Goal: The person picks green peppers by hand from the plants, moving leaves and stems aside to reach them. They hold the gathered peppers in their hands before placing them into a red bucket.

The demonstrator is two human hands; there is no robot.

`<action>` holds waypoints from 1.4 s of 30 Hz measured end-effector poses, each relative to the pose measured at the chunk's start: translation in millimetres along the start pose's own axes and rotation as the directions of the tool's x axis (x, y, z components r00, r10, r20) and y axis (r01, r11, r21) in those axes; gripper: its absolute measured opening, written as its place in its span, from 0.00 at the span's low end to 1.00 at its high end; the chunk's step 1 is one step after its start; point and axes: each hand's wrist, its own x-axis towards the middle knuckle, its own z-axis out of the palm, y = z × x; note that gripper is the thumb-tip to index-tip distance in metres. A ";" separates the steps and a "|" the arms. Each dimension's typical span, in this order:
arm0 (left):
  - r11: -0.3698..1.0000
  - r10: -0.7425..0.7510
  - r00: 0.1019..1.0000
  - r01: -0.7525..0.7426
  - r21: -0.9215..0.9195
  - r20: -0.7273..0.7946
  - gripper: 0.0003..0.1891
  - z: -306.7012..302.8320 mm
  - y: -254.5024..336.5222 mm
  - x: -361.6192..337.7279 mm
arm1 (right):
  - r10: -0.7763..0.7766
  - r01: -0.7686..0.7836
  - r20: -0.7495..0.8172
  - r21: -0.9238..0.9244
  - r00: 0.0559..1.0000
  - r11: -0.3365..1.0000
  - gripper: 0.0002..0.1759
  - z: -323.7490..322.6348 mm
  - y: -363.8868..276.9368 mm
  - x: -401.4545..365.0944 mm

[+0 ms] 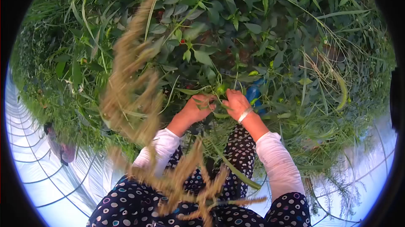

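Note:
My left hand (200, 107) is closed among the pepper plants, its fingers bent around thin stems and leaves. Close on its right, my right hand (236, 103), with a silver bracelet (245, 115) at the wrist, has its fingers drawn together. A round green pepper (221, 89) shows just beyond the fingertips, nearest the right hand. Leaves partly cover both sets of fingers, so what the right one pinches is hidden. Right of that hand, a blue object (254, 94) lies partly under foliage.
Blurred dry seed heads (135, 79) hang close before the camera, left and below. Dense pepper foliage (253, 28) and long grass spread ahead. Small red fruits (182, 41) show between leaves. Plastic greenhouse sheeting (25, 155) curves behind at left. My patterned trouser legs (239, 151) are below.

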 end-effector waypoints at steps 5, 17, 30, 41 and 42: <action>0.996 0.055 0.860 -0.083 -0.032 -0.507 0.07 -32.1 45.9 0.8 | 0.005 0.035 -0.204 0.189 0.979 0.981 0.18 23.8 4.8 -3.2; 0.996 -0.082 0.946 0.085 -0.004 -0.314 0.38 -14.8 55.3 57.4 | 0.000 0.124 -0.207 0.583 0.978 0.803 0.16 -61.7 -40.0 -34.6; 0.993 -0.038 0.999 0.038 -0.108 0.001 0.24 -70.5 35.2 45.2 | -0.038 0.179 -0.401 0.320 0.915 0.930 0.18 -23.6 -17.3 65.1; 0.366 -0.342 0.618 -0.606 -0.706 -0.708 0.29 -123.3 34.1 44.7 | -0.023 0.175 -0.398 0.349 0.917 0.921 0.22 -35.9 -34.4 60.2; 0.369 -0.342 0.608 -0.615 -0.697 -0.717 0.29 -124.7 30.3 43.3 | -0.068 0.197 -0.428 0.266 0.901 0.944 0.24 -41.7 -33.9 64.3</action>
